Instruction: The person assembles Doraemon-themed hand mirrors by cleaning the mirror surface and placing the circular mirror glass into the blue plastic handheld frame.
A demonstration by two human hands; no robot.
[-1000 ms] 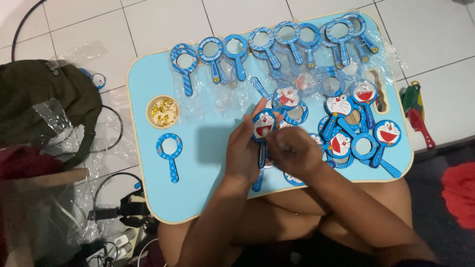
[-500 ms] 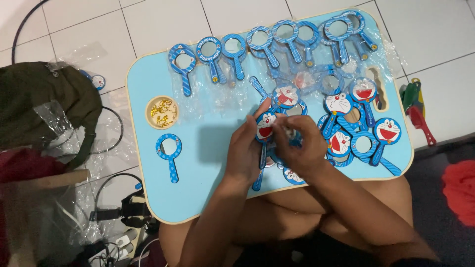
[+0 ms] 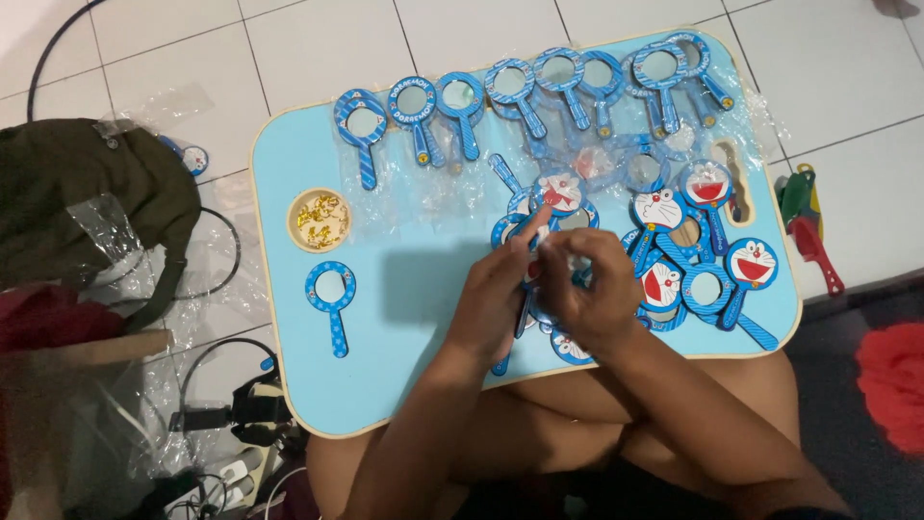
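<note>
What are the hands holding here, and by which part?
Both the left hand and right hand grip one blue hand mirror around its handle, just below the cartoon-face head.

Green bag [image 3: 77, 193] (floor, left), red comb [image 3: 818, 255]

Clear plastic wrappers [image 3: 616, 159] are lying crumpled along the far edge of the pale blue tray [image 3: 404, 289], glinting under the row of blue hand mirrors [image 3: 520, 96]. More clear plastic sheeting [image 3: 144, 101] is lying on the white floor tiles left of the tray, spreading over a dark green bag [image 3: 77, 193].
</note>
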